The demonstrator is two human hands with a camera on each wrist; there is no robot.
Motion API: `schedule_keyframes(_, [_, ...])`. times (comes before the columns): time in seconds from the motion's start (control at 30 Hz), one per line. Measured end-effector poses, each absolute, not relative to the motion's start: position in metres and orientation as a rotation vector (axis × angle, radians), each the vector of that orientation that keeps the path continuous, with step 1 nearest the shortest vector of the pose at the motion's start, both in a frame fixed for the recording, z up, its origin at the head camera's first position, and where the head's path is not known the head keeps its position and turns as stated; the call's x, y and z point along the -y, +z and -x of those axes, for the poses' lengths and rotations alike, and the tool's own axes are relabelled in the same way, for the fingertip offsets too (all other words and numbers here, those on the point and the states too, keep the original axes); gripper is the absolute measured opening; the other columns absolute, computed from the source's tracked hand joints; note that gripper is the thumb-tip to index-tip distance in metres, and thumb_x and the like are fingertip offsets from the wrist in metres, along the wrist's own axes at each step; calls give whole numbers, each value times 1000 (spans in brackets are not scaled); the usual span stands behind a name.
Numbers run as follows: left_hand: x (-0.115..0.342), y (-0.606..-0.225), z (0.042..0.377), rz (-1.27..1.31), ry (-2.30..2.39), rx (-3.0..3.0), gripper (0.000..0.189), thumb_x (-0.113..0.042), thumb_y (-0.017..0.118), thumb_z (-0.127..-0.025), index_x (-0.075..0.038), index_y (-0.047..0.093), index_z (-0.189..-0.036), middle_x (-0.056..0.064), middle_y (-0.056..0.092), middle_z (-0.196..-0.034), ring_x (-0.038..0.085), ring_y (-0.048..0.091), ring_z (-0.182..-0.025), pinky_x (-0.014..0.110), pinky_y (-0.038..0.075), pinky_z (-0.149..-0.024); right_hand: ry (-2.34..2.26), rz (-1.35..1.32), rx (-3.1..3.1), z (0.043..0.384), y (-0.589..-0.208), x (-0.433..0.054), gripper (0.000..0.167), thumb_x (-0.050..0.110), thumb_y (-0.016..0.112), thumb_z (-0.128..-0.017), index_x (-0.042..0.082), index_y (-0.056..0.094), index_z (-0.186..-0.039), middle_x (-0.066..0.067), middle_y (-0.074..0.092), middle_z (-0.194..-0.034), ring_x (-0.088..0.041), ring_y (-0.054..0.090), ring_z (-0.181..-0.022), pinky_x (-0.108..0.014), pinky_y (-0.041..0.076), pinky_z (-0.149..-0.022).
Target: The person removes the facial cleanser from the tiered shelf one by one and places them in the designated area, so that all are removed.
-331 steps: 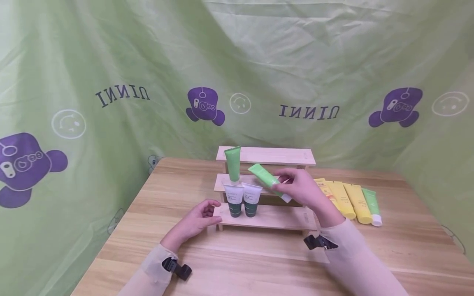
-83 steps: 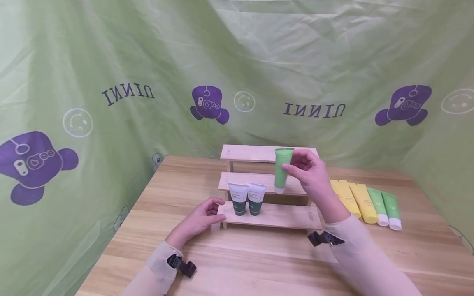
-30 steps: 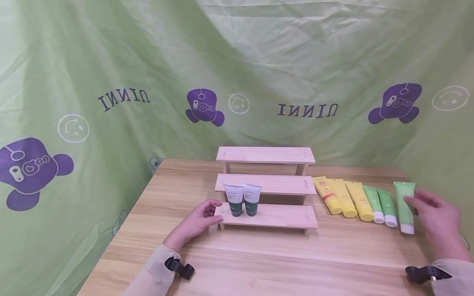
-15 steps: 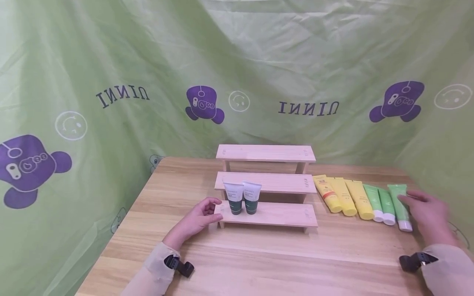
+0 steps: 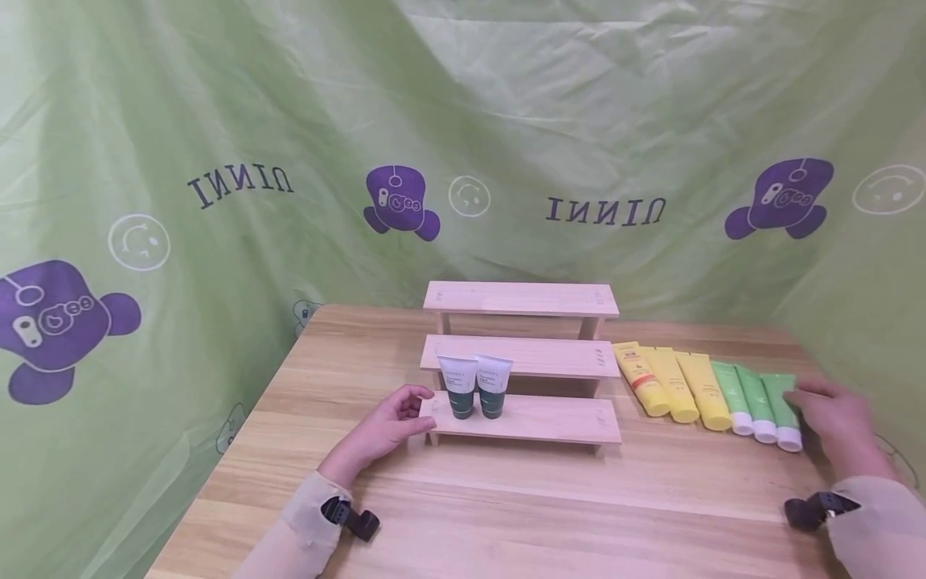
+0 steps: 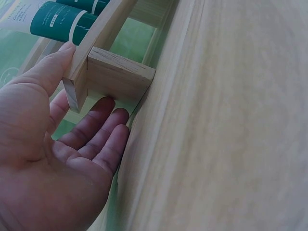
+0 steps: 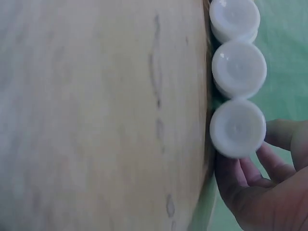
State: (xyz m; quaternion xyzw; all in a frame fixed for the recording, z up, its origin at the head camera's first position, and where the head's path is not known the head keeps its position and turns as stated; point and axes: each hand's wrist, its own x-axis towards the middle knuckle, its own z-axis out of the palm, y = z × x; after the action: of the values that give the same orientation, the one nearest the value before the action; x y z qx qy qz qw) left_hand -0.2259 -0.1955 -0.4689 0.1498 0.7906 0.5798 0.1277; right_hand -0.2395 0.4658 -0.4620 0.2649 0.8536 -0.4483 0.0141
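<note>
At the left end of a three-tier wooden display stand (image 5: pixel 557 418), my left hand (image 5: pixel 387 422) grips the lowest tier. In the left wrist view its thumb lies on the board's edge, with the fingers below, beside the support leg (image 6: pixel 120 74). Two white and dark-green squeeze tubes (image 5: pixel 460 386) stand upright on that tier, close to the thumb. My right hand (image 5: pixel 839 418) holds the rightmost green squeeze tube (image 5: pixel 781 406), thumb at its upper side. That tube lies against two more green tubes (image 5: pixel 756 402), and their white caps (image 7: pixel 239 70) line up in the right wrist view.
Three yellow squeeze tubes (image 5: pixel 678 386) lie side by side between the stand and the green tubes. Behind the wooden table (image 5: pixel 506 515) hangs a green printed curtain (image 5: pixel 506 121), and it also runs along both sides.
Two green tubes left the middle tier and joined the row at right. Over the last second my right hand lowered the last one and slid it left against its neighbour. My left hand stayed put.
</note>
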Motion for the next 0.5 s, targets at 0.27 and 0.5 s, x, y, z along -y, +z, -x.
schedule_keyframes(0.27, [201, -488, 236, -466, 1668, -2313, 50, -21, 74, -88, -5, 51, -130, 13, 61, -109, 25, 60, -100, 32, 52, -85, -1329, -808, -2751, 222, -448, -456, 72, 41, 50, -99, -7, 29, -148, -36, 30, -146, -49, 34, -124, -46, 40, -82])
schedule_keyframes(0.5, [200, -485, 234, -456, 1689, -2306, 49, -15, 74, -88, -2, 51, -128, 14, 60, -107, 26, 59, -98, 30, 51, -85, -1270, -504, -2913, 213, -413, -408, 74, 52, 50, -98, -3, 38, -145, -27, 45, -138, -41, 44, -117, -39, 39, -79])
